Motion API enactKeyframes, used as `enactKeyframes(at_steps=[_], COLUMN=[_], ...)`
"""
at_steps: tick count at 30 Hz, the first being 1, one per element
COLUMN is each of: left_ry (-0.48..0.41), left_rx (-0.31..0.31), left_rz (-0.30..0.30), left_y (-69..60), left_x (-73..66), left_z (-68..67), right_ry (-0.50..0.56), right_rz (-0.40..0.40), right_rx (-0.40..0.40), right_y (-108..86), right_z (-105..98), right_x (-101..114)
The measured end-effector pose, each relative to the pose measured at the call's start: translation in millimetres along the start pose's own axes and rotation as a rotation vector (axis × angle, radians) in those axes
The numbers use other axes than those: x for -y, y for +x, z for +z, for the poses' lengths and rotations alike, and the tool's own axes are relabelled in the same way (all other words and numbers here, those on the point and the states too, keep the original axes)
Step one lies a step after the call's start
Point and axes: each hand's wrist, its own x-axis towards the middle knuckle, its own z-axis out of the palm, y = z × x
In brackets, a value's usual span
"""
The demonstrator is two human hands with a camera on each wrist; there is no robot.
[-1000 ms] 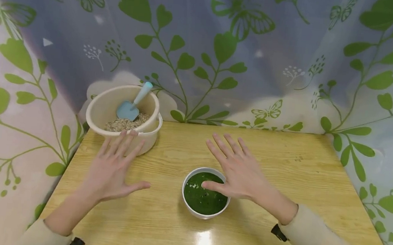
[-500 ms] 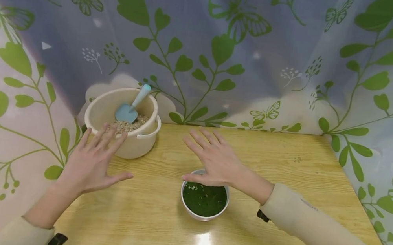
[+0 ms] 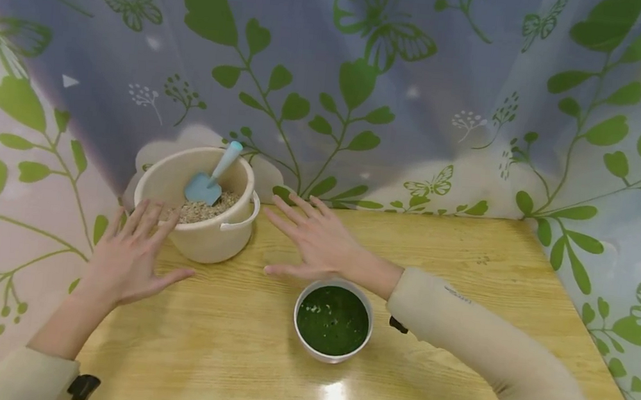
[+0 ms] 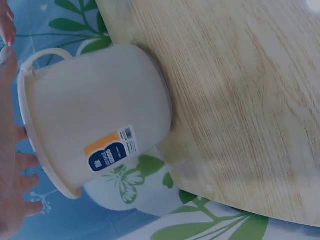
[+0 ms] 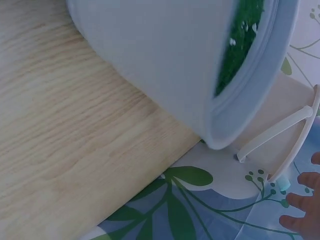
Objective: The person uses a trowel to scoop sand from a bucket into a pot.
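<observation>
On the yellow wood-grain bench [image 3: 213, 351] stood a cream, round plastic bucket [image 3: 214, 244], holding greyish-beige flakes [image 3: 203, 212] and a light-blue plastic scoop [image 3: 203, 189]. The bare left hand [image 3: 125, 265] had its grip spread apart at the bucket's near rim; contact could not be told. The bare right hand [image 3: 322, 244], grip also apart, hung between the bucket and a round white bowl [image 3: 328, 358] of dark-green contents [image 3: 333, 327].
</observation>
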Motion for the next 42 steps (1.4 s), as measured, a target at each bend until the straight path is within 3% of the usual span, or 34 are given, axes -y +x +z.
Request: enactKeyframes(at_steps=[15,22,28,42], left_ry=[-0.007,-0.02,-0.001,-0.051], left_rx=[0.022,0.081,0.083,0.079], left_rz=[-0.077,-0.12,-0.139,-0.171], left_y=[9.5,12.1,14.9,19.0], left_x=[26.5,33.3,36.2,39.8], left_z=[5.6,3.5,7.1,11.9], right_ry=[-0.106,-0.064,-0.074,-0.179], right_rz=[-0.027,-0.011,-0.005,-0.036], right_rx=[0.084,0.126,0.156,0.092], right_y=[58.8,80.1,89.3,93.4], right_z=[0,5,9,13], right_x=[10,19,23,19])
